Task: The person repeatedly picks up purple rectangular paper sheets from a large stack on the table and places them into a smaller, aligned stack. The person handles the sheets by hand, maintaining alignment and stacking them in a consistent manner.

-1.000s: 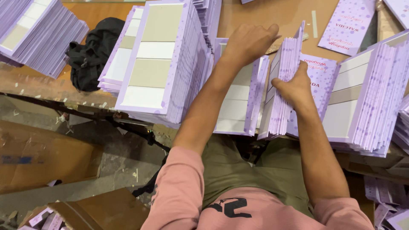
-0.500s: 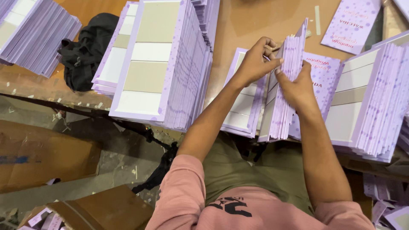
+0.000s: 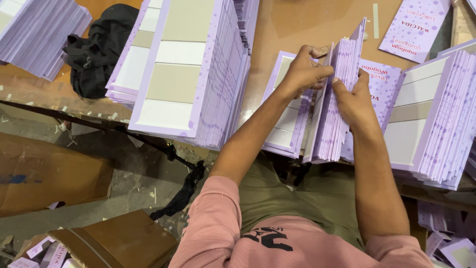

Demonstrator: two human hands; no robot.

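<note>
A bundle of lilac cards (image 3: 337,106) stands on edge on the brown desk (image 3: 302,22), just in front of the person. The left hand (image 3: 303,72) pinches the outermost card at the bundle's left face, peeling it slightly away. The right hand (image 3: 354,99) clasps the bundle from the right, thumb on its top edges. A flat pile (image 3: 285,124) lies left of it, a tall stack (image 3: 191,74) further left, a slanted stack (image 3: 431,119) at right, and a black cloth (image 3: 96,52) beyond.

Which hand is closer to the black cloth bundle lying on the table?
The left hand. It grips the upright stack of lilac cards on the side facing the black cloth bundle, though tall card stacks lie between. The right hand is on the stack's far side.
</note>
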